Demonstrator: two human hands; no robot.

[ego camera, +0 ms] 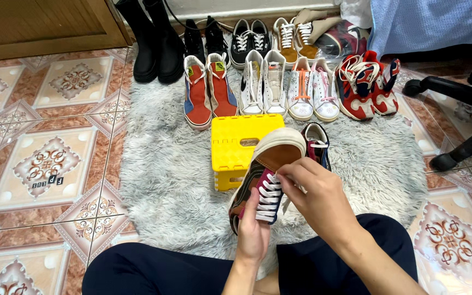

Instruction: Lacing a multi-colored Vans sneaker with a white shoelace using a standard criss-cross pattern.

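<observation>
Held shoe: a brown low shoe [263, 180] with a pale sole, a pink tongue and white laces [269, 198] is held up in the air, just in front of the yellow stool [241, 143]. Its sole is turned toward the stool.
Left hand: the left hand [253, 235] is closed around the shoe from below, on the near side of the stool. The thumb is laid beside the laces.
Right hand: the right hand [320, 199] is seen near the stool, to its right. Its fingers are bent, and a lace at the top of the shoe is pinched by the fingertips.
Second shoe: a dark shoe [317, 145] with a white rim is set on the rug, just to the right of the stool and partly hidden by the held shoe.
Stool: it is a small yellow plastic one, placed in the middle of the grey fluffy rug [159, 169].
Row of shoes: behind the stool, red-and-blue high tops [210, 90], white high tops [262, 82], white low shoes [312, 90] and red-and-white sneakers [368, 84] are lined up.
Boots: tall black boots [154, 41] are stood far behind the stool, to the left.
Floor: patterned tiles [45, 164] are seen to the left of the stool, past the rug.
Legs: dark trousers [159, 270] are seen on the near side of the stool, under the hands.
</observation>
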